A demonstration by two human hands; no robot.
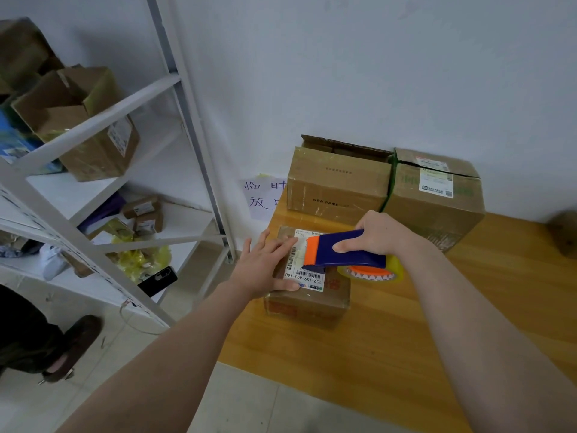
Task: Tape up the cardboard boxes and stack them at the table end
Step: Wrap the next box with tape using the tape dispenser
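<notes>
A small cardboard box [307,303] with a white shipping label lies on the wooden table [406,339] near its left end. My left hand [265,264] presses flat on the box's top left side, fingers straight. My right hand [379,234] grips a blue and orange tape dispenser [343,253] over the box's top, its orange blade end on the label. The clear tape roll [371,272] hangs at the box's right edge. Behind it stand two bigger boxes against the wall: a brown box [337,185] with its far flap up, and a box [437,198] with green print.
A white metal shelf rack [103,170] on the left holds cardboard boxes, yellow bags and a black phone [157,281]. A handwritten paper sign [259,198] is stuck on the wall. A brown object [565,232] sits at the table's far right. A person's shoe [75,345] is on the floor at left.
</notes>
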